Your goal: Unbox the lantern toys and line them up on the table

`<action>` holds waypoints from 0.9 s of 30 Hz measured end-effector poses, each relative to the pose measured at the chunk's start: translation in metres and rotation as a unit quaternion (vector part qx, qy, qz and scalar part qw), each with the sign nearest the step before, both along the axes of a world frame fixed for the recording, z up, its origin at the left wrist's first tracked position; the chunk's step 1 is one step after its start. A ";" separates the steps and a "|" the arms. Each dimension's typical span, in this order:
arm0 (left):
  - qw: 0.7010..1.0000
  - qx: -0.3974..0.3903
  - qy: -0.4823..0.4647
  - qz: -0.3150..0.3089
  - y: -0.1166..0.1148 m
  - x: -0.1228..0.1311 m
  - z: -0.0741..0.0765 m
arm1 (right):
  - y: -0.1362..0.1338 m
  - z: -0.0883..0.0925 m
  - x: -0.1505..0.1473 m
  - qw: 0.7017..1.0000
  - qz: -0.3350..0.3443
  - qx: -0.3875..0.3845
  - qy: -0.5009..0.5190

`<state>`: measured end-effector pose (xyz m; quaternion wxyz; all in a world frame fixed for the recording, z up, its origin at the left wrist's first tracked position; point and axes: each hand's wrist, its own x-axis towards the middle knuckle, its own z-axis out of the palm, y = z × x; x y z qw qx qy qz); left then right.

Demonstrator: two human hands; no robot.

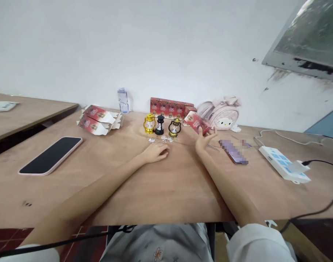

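Observation:
My right hand (pixel 204 140) is raised over the table and grips a red printed cardboard box (pixel 196 122), with some fingers spread out to the right. My left hand (pixel 155 152) lies on the tabletop, fingers loosely stretched to the right and holding nothing. Just beyond it are small white pieces (pixel 164 138), too small to make out. Behind these stand three miniature lanterns: a gold one (pixel 149 124), a black one (pixel 160 125) and a black-and-gold one (pixel 174 128). A thin rod (pixel 213 147) lies beside my right wrist.
Red boxes (pixel 169 108) line the wall, beside a pink plush bag (pixel 223 114). Opened cartons (pixel 97 120) and a clear bottle (pixel 123 100) stand left. One phone (pixel 51 155) lies left, another (pixel 233 151) right. A power strip (pixel 282 163) with cables is at far right.

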<state>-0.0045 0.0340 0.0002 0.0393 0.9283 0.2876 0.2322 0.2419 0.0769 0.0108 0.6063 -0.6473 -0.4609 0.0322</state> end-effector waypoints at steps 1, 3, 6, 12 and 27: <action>0.999 -0.015 -0.030 0.015 -0.003 -0.001 0.001 | -0.007 -0.002 -0.003 0.997 0.018 0.001 0.069; 0.991 -0.058 -0.112 0.038 -0.009 -0.004 0.002 | -0.020 -0.005 -0.011 0.980 0.072 0.016 0.185; 0.945 -0.165 -0.273 0.067 -0.018 -0.009 0.001 | -0.045 -0.012 -0.037 0.941 0.174 0.038 0.289; 0.808 -0.303 -0.496 0.094 -0.013 -0.017 -0.006 | -0.091 -0.023 -0.094 0.863 0.358 -0.024 0.356; 0.683 -0.427 -0.578 0.133 0.001 -0.018 -0.003 | -0.087 -0.022 -0.079 0.795 0.479 -0.069 0.366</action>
